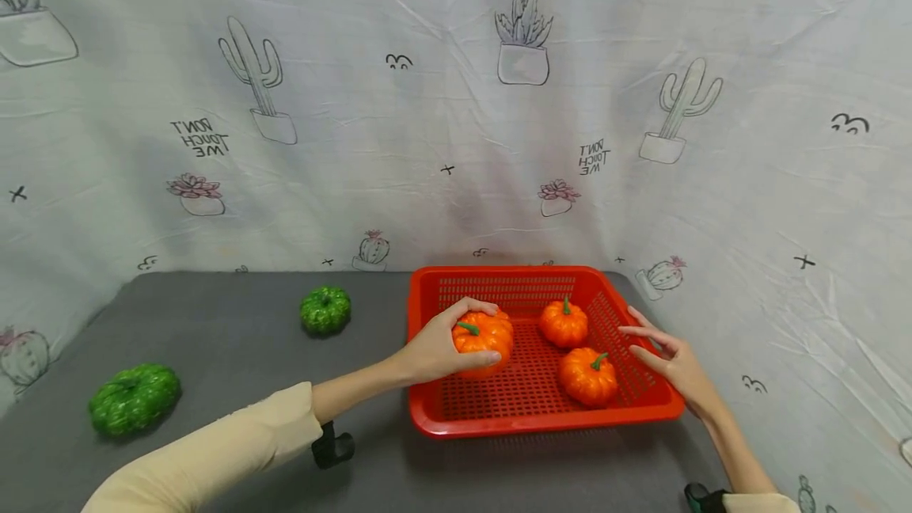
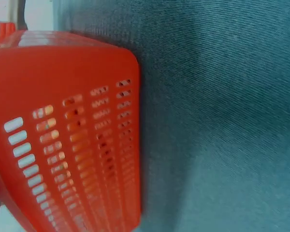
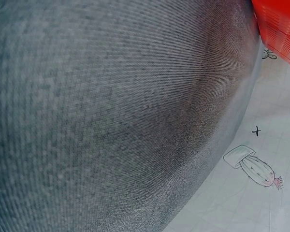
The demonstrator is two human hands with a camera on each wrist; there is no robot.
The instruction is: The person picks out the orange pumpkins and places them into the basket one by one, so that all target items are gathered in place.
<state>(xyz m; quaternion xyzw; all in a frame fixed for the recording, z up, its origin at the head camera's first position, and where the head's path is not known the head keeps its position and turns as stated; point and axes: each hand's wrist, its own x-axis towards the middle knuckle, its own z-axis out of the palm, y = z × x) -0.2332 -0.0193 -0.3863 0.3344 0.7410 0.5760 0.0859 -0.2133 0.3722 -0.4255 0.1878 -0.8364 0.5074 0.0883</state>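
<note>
My left hand (image 1: 436,345) grips an orange pumpkin (image 1: 490,339) with a green stem, thumb on the near side and fingers over the far side. This pumpkin is at the left part of a red slotted basket (image 1: 541,423). Two more orange pumpkins, one farther back (image 1: 564,324) and one nearer (image 1: 587,378), lie on the basket's right side. At the right rim rests my right hand (image 1: 673,366), its fingers loosely extended. The left wrist view shows the basket's outer wall (image 2: 63,72), with orange showing through the slots. Neither wrist view shows the pumpkin grip.
Two green pumpkins stand on the grey table (image 1: 235,323) left of the basket, one toward the back (image 1: 324,310) and one farther left and nearer (image 1: 135,400). A pale curtain (image 1: 342,101) with cactus drawings hangs behind the table and along its sides.
</note>
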